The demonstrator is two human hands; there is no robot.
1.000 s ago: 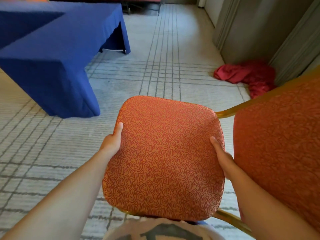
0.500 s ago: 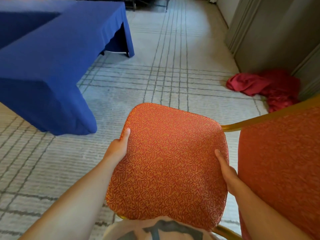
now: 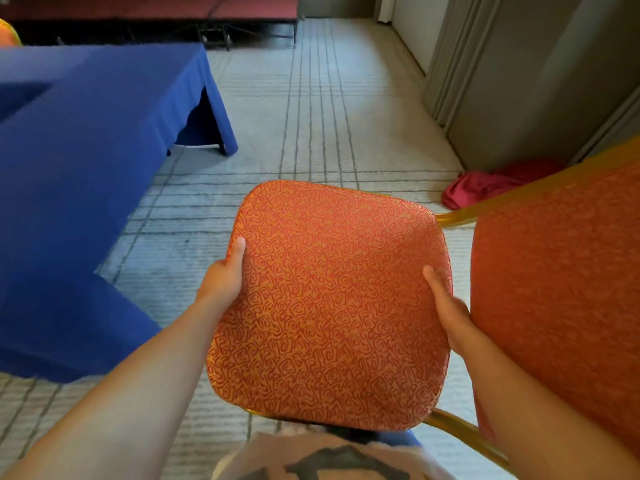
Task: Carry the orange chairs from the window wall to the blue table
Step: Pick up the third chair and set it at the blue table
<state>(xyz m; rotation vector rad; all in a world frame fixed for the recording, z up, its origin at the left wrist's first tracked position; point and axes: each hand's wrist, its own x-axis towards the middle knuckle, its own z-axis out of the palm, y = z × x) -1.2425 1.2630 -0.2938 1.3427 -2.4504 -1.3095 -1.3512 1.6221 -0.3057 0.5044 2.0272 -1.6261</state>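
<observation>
I carry an orange chair (image 3: 329, 306) with a patterned seat cushion and gold frame, held off the floor in front of my body. Its backrest rises at the right edge of view. My left hand (image 3: 225, 275) grips the seat's left edge, thumb on top and fingers hidden under it. My right hand (image 3: 446, 306) grips the seat's right edge beside the backrest in the same way. The blue table (image 3: 86, 150), draped in a blue cloth to the floor, stands to my left, its near corner beside my left forearm.
A crumpled red cloth (image 3: 485, 185) lies on the carpet by the grey folding wall (image 3: 519, 81) at right. A low dark stage with a red top (image 3: 156, 15) runs along the far end. Striped carpet (image 3: 311, 116) stretches ahead between table and wall.
I have moved forward along the blue table; it fills more of the left side and the red cloth sits nearer the chair's backrest. Both hands keep the same grip on the seat.
</observation>
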